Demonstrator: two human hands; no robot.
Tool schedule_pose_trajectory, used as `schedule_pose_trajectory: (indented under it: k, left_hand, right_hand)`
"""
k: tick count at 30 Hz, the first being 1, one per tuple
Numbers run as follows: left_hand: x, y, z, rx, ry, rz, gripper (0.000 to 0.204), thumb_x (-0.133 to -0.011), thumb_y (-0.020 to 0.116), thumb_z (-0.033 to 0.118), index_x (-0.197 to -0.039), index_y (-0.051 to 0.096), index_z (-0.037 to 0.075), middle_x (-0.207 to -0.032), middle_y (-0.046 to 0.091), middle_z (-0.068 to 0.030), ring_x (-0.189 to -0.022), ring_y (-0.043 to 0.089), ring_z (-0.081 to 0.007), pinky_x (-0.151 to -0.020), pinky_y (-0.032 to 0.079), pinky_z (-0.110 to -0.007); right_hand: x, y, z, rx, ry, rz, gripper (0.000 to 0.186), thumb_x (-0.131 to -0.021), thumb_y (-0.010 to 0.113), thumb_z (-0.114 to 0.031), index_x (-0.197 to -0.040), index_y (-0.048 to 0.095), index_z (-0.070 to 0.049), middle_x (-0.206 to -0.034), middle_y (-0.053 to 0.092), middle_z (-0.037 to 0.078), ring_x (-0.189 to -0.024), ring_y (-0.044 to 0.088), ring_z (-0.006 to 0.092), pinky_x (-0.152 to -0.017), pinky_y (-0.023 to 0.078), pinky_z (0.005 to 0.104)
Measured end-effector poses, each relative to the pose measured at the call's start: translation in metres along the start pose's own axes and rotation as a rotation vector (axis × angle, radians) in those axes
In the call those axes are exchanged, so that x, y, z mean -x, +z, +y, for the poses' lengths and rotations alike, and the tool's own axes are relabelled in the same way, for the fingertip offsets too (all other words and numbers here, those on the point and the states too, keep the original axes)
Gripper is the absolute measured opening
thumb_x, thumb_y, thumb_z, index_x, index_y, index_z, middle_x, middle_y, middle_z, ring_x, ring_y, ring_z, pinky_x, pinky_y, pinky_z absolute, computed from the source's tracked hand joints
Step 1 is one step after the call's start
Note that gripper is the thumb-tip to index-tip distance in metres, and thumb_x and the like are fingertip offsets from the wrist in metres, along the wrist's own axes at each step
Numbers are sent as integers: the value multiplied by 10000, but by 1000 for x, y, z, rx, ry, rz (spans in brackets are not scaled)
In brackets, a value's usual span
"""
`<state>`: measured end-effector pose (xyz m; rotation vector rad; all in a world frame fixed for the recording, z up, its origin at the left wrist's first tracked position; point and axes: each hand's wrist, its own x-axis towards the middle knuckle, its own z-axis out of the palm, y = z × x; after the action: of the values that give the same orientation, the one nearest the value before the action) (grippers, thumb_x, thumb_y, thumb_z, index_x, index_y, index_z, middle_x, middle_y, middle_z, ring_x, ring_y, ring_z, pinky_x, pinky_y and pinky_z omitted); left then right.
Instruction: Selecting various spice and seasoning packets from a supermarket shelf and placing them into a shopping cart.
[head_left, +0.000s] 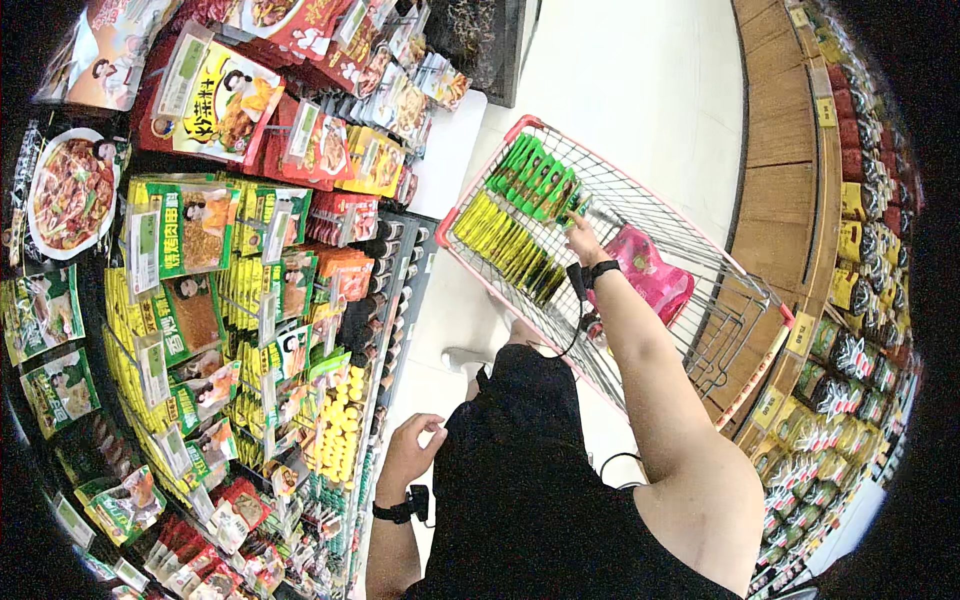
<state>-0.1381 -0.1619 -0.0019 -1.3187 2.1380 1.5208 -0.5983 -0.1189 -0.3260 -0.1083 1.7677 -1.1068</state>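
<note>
My right hand (582, 240) reaches into a wire shopping cart (735, 270) with pink-red trim, its fingers closed on the edge of a green packet (572, 200). That packet is at the near end of a row of green packets (524, 172) standing on edge. Alongside them, a row of yellow packets (505, 248) fills the cart's left side. A pink bag (648, 275) lies in the cart, just beyond my right wrist. My left hand (410, 447) hangs beside my dark clothing, loosely curled with a gap at the thumb, and nothing shows in it.
On the left, a shelf rack (385, 300) holds hanging seasoning packets (200, 230) and yellow bottles (342, 425). A curved wooden display (785, 160) with bagged goods (850, 390) borders the right side. Pale floor (640, 70) runs between them.
</note>
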Motion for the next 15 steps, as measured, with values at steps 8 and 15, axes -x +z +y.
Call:
schedule_pose_trajectory:
  k: [8,15]
  left_hand:
    - [16,7,-8,62,-86,85,231,-851,684,140,-1031,635,4,-914,663,-133,-847,653,-238,-775,513,-334]
    - [12,5,-12,93,-38,75,238,-858,678,164,-1043,631,21,-917,659,-126,-845,647,-251,-775,509,-351]
  right_hand:
    - [-47,22,51,-43,151,-1,419,-930,534,-117,-1344,481,-82,-942,571,27,-797,534,148,-650,501,382]
    - [-128,-87,135,190,254,159,331,-899,552,-340,-1048,602,-48,-910,579,88,-794,531,211,-627,491,375]
